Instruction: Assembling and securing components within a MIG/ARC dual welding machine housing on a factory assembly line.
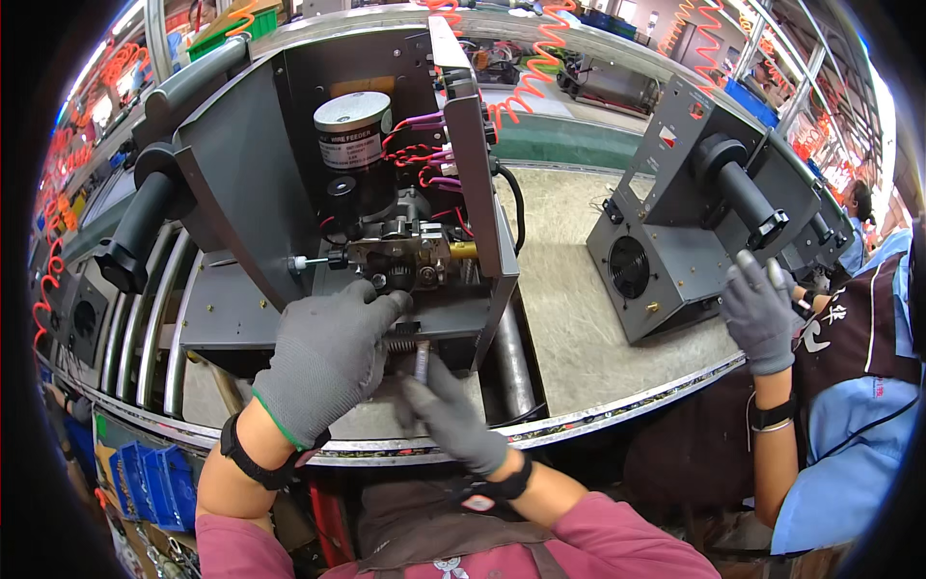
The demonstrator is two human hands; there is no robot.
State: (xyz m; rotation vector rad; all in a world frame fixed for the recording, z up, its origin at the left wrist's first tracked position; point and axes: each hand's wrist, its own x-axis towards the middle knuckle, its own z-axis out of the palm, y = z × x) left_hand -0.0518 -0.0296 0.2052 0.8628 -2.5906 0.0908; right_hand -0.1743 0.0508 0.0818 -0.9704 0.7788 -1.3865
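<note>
An open dark grey metal machine housing (227, 183) stands before me. Inside it are a silver-topped black cylindrical motor (353, 135) and, below that, a metal wire-feed mechanism (410, 253). Grey-gloved, my left hand (333, 343) reaches in at the mechanism's lower front, fingers curled by a dark round part (395, 277); what they grip is hidden. My right hand (449, 415), also gloved and smeared by motion, is lower and to the right. Its fingers close round a short pale rod-like piece (422, 361) at the housing's lower front edge, beside a ribbed part.
A second grey housing (666, 261) with a fan and black spool holder stands right, by a co-worker's gloved hand (759, 314). Metal rollers (145, 323) lie left. Blue bins (154, 482) hang below the bench edge. Orange coiled hoses (540, 68) dangle behind.
</note>
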